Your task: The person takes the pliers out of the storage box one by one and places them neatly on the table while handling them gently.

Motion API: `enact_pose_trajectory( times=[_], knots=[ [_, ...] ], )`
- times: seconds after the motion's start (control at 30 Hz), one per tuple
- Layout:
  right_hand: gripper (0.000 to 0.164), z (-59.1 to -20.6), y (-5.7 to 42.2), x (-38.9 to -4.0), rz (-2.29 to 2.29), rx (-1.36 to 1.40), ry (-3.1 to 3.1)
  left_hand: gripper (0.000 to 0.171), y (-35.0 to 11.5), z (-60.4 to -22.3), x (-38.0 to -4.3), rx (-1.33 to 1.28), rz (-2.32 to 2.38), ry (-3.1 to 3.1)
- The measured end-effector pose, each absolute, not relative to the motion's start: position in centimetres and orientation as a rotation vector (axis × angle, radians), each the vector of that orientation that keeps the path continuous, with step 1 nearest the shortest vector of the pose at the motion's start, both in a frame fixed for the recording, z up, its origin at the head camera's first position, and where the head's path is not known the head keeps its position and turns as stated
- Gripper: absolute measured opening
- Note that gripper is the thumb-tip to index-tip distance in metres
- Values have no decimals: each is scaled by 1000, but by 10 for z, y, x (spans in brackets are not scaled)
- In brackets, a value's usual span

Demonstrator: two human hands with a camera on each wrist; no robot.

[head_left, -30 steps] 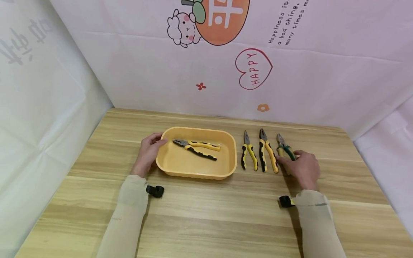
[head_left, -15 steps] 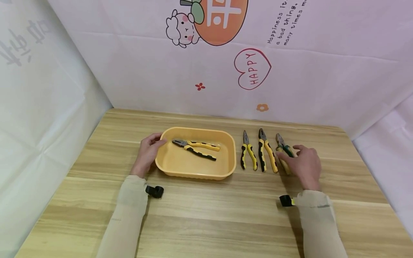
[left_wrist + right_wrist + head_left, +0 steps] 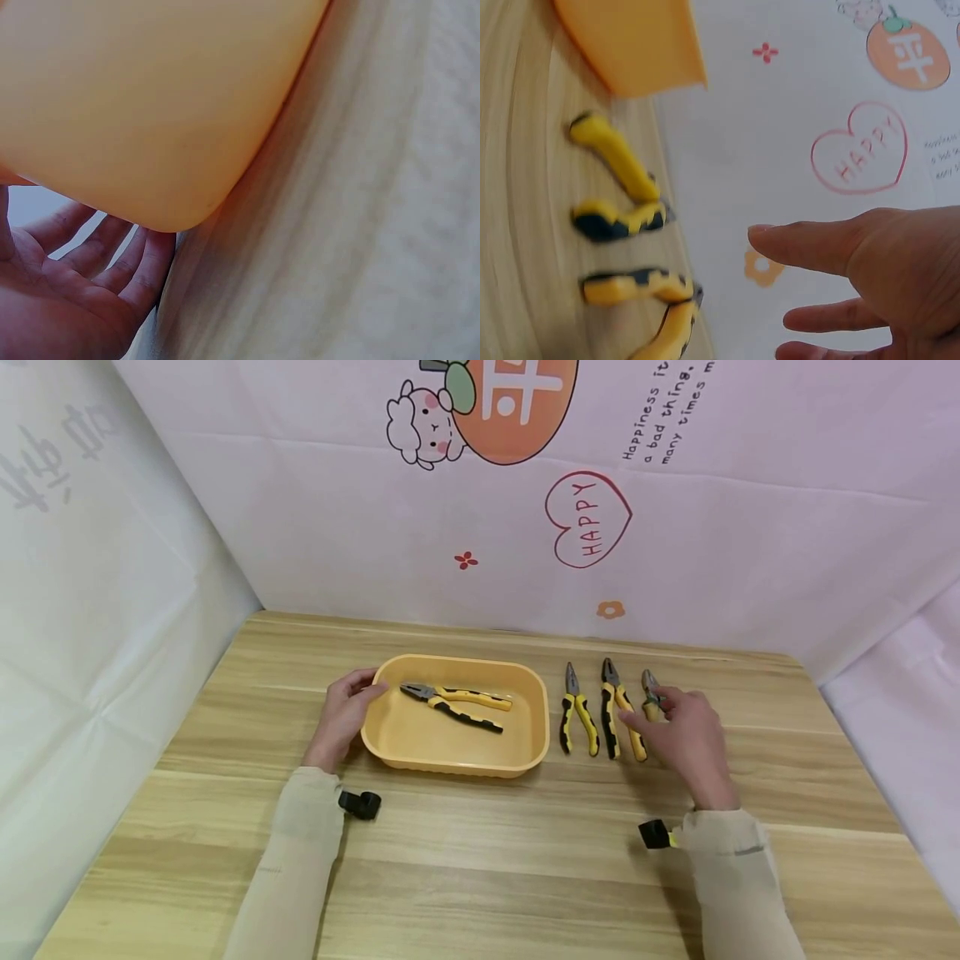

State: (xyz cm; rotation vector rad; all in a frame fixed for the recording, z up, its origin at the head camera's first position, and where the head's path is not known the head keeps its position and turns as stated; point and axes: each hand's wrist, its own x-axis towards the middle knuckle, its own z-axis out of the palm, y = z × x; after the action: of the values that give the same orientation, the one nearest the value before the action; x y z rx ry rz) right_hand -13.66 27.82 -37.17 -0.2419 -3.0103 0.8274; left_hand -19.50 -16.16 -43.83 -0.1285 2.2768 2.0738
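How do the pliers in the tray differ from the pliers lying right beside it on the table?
The pliers in the tray point left; the outside pliers point forward. The pliers in the tray have a broad, blunt head; the outside pliers have a slim, tapered one. Both have yellow-and-black handles, spread apart, and grey heads.
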Motion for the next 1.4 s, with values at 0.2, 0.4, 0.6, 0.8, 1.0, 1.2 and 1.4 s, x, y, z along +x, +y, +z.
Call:
enact_pose_trajectory(
  times=[0.2,0.4,0.6,0.8,1.0,1.2,1.4],
  knots=[
    [73,-366,264,-131,853,-70,-2946,38,-161,-438,-195,-131,2077,2275],
    [61,-361,252,-129,923,0,-2933,39,-161,-437,-195,-151,2073,2268],
    [59,-356,242,-126,989,60,-2915,41,-162,-436,-196,-152,2052,2269],
    [45,-358,232,-123,1005,168,-2820,41,-162,-436,-196,-149,2056,2272],
    [36,-361,222,-118,1031,267,-2756,40,-161,-436,-196,-148,2057,2267],
    [37,-361,211,-117,1049,387,-2756,40,-161,-436,-196,-148,2049,2271],
    [41,-362,205,-113,1123,455,-2733,41,-161,-437,-195,-147,2041,2276]
  ],
)
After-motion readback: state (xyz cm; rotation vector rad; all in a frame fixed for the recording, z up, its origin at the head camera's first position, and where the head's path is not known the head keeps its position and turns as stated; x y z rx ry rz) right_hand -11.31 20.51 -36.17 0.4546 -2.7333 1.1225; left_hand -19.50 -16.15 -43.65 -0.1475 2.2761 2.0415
